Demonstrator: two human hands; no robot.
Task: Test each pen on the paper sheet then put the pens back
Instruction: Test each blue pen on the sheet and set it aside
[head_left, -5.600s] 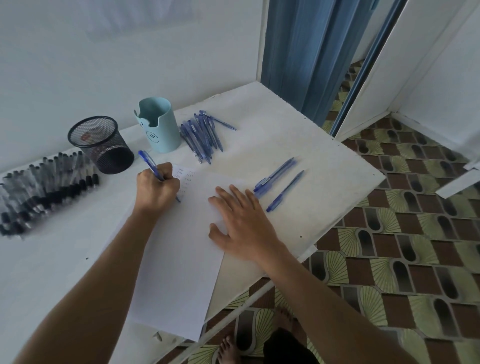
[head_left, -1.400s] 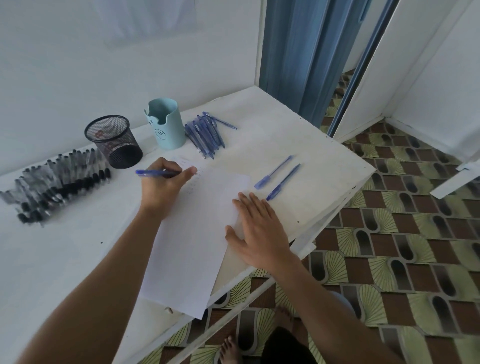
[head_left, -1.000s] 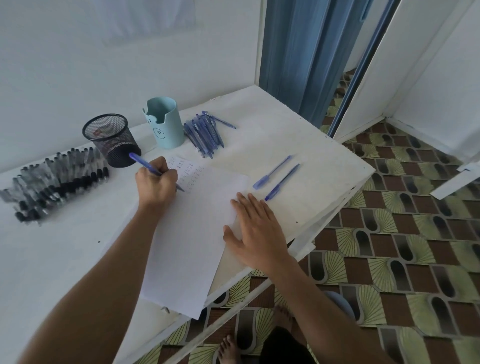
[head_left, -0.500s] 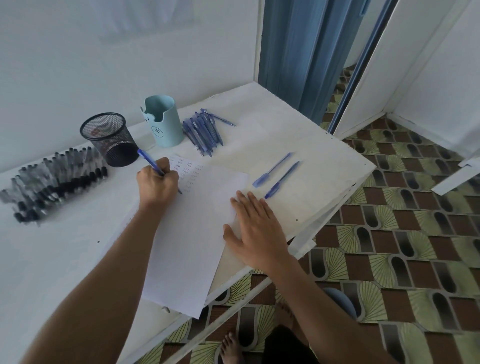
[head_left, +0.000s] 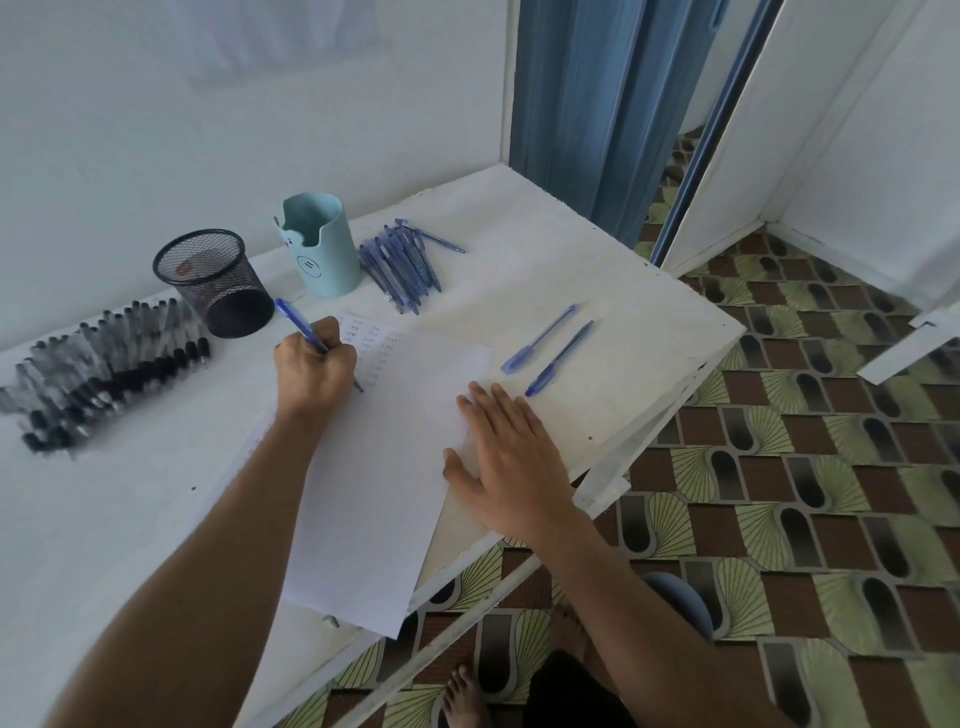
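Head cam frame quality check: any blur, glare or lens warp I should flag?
Head view: soft, even, bluish light, no glare, faint shadows; black pens at the left edge smeared; door frame bows slightly from wide-angle warp; centre sharp, blue pen in the left hand crisp, marks on the paper sheet too small to read.

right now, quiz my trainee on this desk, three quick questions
1. True or false: the left hand grips a pen with its tip on the paper.
2. What is the right hand doing? A: resting flat on the paper's edge. B: holding a pen. C: making a fist in the air.
3. How many loose pens lie just right of the paper?

Key: 1 true; 2 A; 3 two.
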